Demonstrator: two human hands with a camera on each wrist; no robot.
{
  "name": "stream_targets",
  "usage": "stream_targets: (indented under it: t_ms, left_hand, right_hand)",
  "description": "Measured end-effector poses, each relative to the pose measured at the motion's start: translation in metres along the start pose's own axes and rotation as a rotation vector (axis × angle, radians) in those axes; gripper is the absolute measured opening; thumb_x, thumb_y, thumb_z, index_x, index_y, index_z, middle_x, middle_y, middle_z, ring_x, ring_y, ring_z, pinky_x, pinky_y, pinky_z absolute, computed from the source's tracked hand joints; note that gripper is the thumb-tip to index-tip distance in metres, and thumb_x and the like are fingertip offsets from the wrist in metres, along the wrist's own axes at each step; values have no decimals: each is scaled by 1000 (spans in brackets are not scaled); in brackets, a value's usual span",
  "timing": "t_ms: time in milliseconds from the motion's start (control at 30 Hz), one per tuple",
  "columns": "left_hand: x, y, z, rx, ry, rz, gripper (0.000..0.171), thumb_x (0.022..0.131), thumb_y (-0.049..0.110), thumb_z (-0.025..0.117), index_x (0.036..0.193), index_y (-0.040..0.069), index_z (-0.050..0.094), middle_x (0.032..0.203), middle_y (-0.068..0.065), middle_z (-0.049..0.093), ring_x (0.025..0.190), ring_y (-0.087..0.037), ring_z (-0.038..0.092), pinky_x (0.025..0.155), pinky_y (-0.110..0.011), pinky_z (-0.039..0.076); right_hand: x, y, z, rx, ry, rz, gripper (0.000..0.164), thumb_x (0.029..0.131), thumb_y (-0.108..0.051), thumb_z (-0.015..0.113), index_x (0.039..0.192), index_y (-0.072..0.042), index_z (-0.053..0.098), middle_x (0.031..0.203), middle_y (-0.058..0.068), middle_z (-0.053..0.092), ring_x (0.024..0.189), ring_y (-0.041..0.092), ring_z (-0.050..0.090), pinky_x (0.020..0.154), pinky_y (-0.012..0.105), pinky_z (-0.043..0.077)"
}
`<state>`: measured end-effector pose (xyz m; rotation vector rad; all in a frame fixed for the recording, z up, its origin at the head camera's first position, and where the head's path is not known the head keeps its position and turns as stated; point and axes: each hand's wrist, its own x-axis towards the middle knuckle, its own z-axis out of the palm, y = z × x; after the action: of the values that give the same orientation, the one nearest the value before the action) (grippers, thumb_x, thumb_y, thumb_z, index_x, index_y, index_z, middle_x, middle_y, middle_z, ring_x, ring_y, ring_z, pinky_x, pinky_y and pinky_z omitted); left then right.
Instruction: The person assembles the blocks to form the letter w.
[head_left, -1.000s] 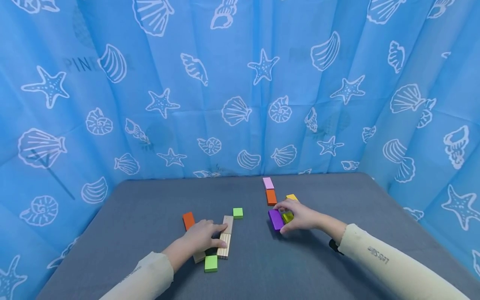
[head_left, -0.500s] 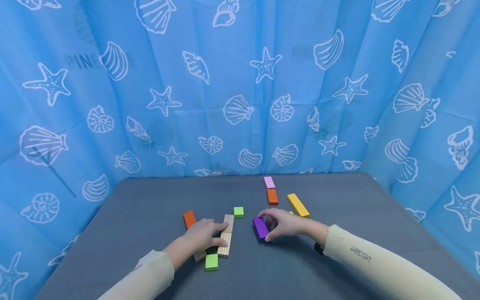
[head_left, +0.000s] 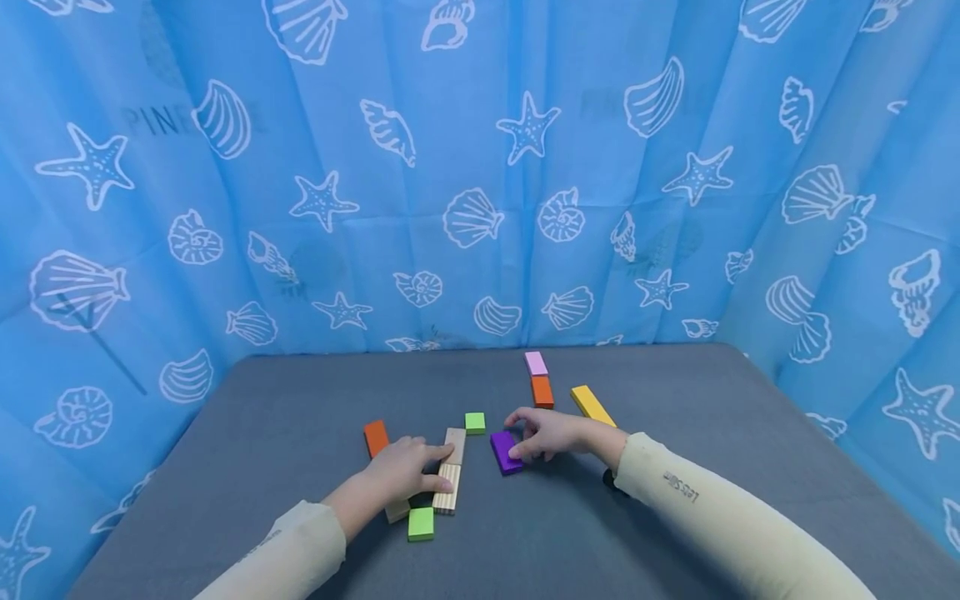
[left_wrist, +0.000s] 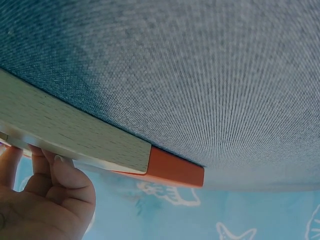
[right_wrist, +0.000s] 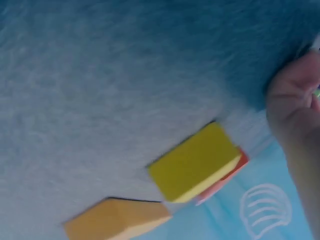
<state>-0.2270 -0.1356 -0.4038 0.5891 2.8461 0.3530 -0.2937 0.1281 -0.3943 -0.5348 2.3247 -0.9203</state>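
Touching a purple rectangular block (head_left: 501,450) with the thumb of the right hand (head_left: 551,433), curving the index finger near its far end; cannot tell whether gripping it. Lying flat on the grey fabric-covered desk (head_left: 322,400), right of and apart from a pair of pale wooden rectangular blocks (head_left: 456,464) set end to end. Resting the left hand (head_left: 401,471) on that pair, spreading index finger and thumb apart. Showing a light-green square block (head_left: 475,422) beside the pair's far end and, to the far right, an amber-yellow rectangular block (head_left: 592,405).
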Motion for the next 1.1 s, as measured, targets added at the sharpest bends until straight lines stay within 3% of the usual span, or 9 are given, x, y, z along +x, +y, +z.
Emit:
stream_targets:
  t_ms: [100,233,400,600,800,1100]
  left_hand:
    - [-1,1,-1,-7,-3,-8,65,83,48,71,140,19,56,107,-12,61,85,-21,51,79,-41,46]
    - [-1,2,-1,-10,5,-4,65,83,47,71,140,19,56,111,-13,61,88,-23,52,82,-43,47]
    - [-2,1,1,-6,18,-2,66,82,47,72,140,18,56,113,-14,61,90,-23,53,84,-43,47]
    - [0,1,1,2,-2,-13,66,82,48,71,140,20,56,115,-14,61,92,-24,53,85,-44,47]
    - [1,2,0,-2,-25,-29,66,83,50,70,140,21,55,121,-15,61,99,-27,55,90,-46,46]
    - [2,0,1,-3,-20,-21,66,83,50,70,140,20,55,115,-13,62,90,-22,53,84,-44,47]
  right_hand:
    - [3,-2,0,31,6,37,36,93,-22,68,124,-12,54,88,8,55,79,20,53,65,30,47]
    - [5,-6,3,-11,9,61,27,94,-23,67,117,-15,56,91,7,53,79,20,52,64,30,46]
    - [8,-10,5,-15,28,98,27,93,-23,68,116,-15,57,95,7,53,79,21,52,65,31,47]
    - [10,-13,5,-12,42,123,26,93,-25,67,115,-15,58,88,8,53,75,21,51,61,30,47]
    - [9,-15,4,-4,36,131,31,94,-25,67,123,-17,58,86,9,53,74,21,51,61,30,47]
    - [11,-15,5,-20,39,129,30,94,-26,67,122,-18,59,84,8,53,73,20,51,60,29,47]
